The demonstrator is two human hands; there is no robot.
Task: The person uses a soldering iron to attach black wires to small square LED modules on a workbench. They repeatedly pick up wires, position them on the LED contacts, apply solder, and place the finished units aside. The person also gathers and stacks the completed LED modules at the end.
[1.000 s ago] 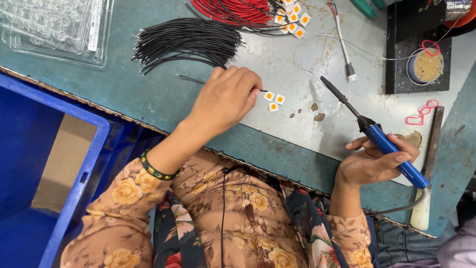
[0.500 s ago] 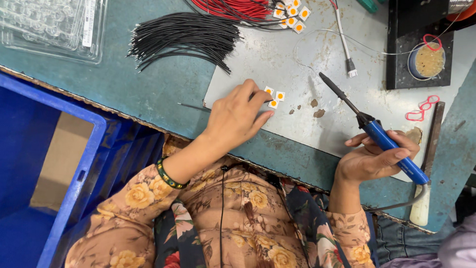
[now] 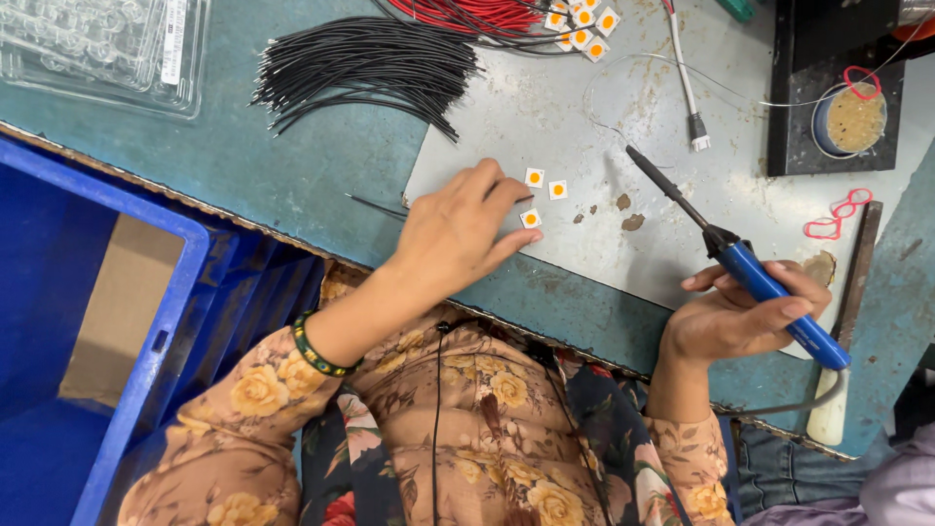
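My left hand (image 3: pixel 458 234) rests palm down on the grey work mat (image 3: pixel 584 127), pinching a thin black wire (image 3: pixel 375 206) whose loose end sticks out to the left. Its fingertips touch three small white square chips with orange centres (image 3: pixel 543 191). My right hand (image 3: pixel 740 317) grips a blue-handled soldering iron (image 3: pixel 740 263). The iron's dark tip points up and left and hovers just right of the chips, apart from them.
A bundle of black wires (image 3: pixel 365 63) lies at the back, with red wires (image 3: pixel 477 14) and more chips (image 3: pixel 582 23) beyond. A round tin of flux (image 3: pixel 855 117) sits on a black stand. A clear plastic tray (image 3: pixel 97 44) is far left, a blue crate (image 3: pixel 88 331) below it.
My left hand has slid slightly down and left along the mat beside the chips, still holding the wire. The soldering iron in my right hand has stayed about where it was.
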